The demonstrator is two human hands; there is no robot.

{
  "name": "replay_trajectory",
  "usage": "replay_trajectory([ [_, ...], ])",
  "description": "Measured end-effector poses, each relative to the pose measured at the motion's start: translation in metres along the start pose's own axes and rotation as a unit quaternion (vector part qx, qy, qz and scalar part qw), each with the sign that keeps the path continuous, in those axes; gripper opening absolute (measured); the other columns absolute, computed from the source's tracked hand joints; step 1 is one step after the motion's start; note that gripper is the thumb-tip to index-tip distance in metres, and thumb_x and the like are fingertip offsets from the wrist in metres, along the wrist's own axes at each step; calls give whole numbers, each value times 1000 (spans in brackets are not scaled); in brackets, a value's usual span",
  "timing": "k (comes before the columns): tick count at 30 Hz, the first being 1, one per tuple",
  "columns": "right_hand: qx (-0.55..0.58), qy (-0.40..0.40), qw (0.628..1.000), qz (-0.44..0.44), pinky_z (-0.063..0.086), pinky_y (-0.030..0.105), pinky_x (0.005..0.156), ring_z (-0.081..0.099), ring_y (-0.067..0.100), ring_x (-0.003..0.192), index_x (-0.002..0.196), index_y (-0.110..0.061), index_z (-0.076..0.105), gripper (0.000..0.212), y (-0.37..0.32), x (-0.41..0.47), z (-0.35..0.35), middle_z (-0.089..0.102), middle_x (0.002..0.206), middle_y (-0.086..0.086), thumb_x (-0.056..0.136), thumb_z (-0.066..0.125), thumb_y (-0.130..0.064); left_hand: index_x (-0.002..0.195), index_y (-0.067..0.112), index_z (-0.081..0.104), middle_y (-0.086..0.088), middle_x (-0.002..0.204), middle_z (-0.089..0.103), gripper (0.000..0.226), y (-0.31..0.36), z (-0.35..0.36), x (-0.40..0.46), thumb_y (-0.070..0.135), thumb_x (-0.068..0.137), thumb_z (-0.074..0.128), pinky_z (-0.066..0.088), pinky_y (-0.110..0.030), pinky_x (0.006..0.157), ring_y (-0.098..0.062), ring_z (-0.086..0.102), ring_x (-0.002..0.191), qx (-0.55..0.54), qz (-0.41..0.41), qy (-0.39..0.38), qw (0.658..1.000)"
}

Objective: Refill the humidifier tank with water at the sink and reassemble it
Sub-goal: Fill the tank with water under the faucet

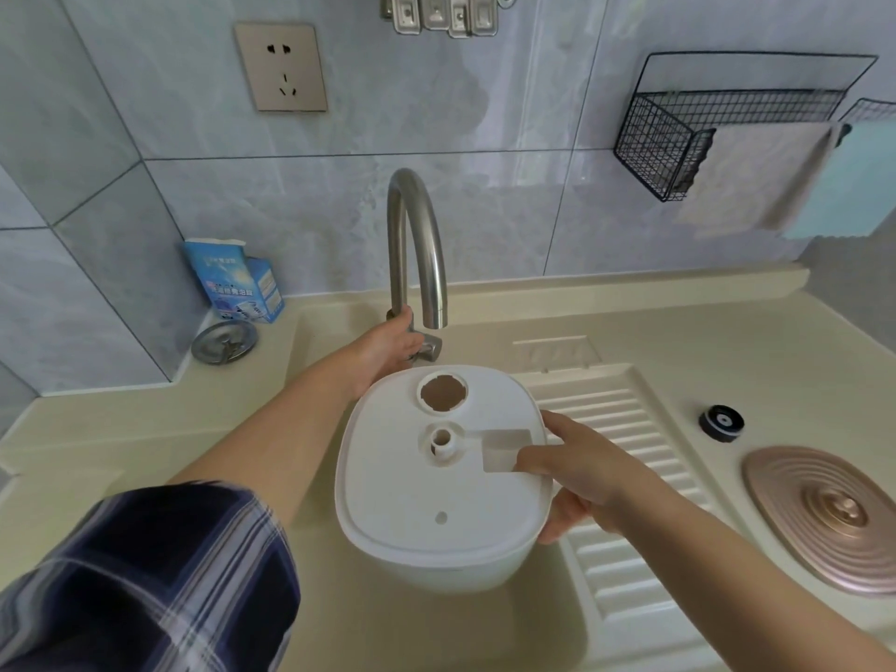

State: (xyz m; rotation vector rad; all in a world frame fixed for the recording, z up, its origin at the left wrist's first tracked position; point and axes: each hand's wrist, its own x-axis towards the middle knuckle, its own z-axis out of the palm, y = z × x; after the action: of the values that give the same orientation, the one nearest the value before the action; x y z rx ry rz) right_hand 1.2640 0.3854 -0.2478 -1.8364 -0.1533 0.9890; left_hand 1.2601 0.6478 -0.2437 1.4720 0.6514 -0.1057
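Holding the white rounded-square plastic humidifier tank (443, 477) over the cream sink (436, 632), the right hand (577, 477) grips its edge while the left hand (395, 344) grasps the curved steel faucet's (417, 244) handle; centre the round fill hole under the spout first.

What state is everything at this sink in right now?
tank: upside down, fill hole uncapped, held over the basin
faucet: no water running
left hand: gripping the faucet handle
right hand: holding the tank's edge
black cap: off, lying on the counter
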Motion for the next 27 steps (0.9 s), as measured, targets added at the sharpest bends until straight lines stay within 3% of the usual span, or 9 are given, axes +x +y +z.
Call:
replay_trajectory([
  [2,4,-1,1000,1,60,43,54,73,42,64,134,-34,51,67,-1,0,-1,68,117,11,71,66,-15,148,-1,35,-15,158,37,67,2,1,2,50,105,27,28,-39,120,-29,35,146,28,12,21,999],
  [5,9,-1,1000,-2,59,41,52,74,39,63,134,-33,51,66,-3,0,-3,68,117,10,72,66,-14,157,8,18,-6,166,17,81,7,-3,4,65,99,15,9,-40,125,-22,13,153,7,-60,-72,996],
  [8,20,-7,1000,-8,58,39,49,74,32,59,133,-31,54,68,-6,1,-4,68,116,10,68,66,-15,158,9,14,-7,167,12,86,11,-7,9,69,96,14,4,-41,125,-22,8,154,-106,-97,-88,986],
  [14,39,-8,999,-9,59,43,52,75,36,68,127,-26,59,52,-10,11,-7,67,117,10,78,66,-10,155,5,24,-10,163,28,91,11,-13,14,72,94,15,29,-38,116,-25,34,146,25,-71,-89,993],
  [22,44,6,999,-8,60,44,54,75,41,79,128,-23,59,50,-8,20,-8,65,122,11,81,69,-13,149,4,39,-13,150,50,89,9,-19,25,73,94,22,34,-40,116,-27,55,130,42,-69,-114,990],
  [25,48,6,999,-5,60,43,52,75,42,74,126,-24,60,47,-8,20,-9,64,121,12,81,67,-12,145,7,45,-10,139,60,83,7,-15,24,70,96,22,44,-37,106,-23,62,118,54,-67,-91,992],
  [27,48,5,999,-4,60,42,52,75,42,74,125,-23,60,46,-8,20,-10,64,122,13,81,66,-11,147,6,43,-12,142,57,86,8,-12,23,71,95,21,40,-41,111,-27,59,124,51,-67,-90,992],
])
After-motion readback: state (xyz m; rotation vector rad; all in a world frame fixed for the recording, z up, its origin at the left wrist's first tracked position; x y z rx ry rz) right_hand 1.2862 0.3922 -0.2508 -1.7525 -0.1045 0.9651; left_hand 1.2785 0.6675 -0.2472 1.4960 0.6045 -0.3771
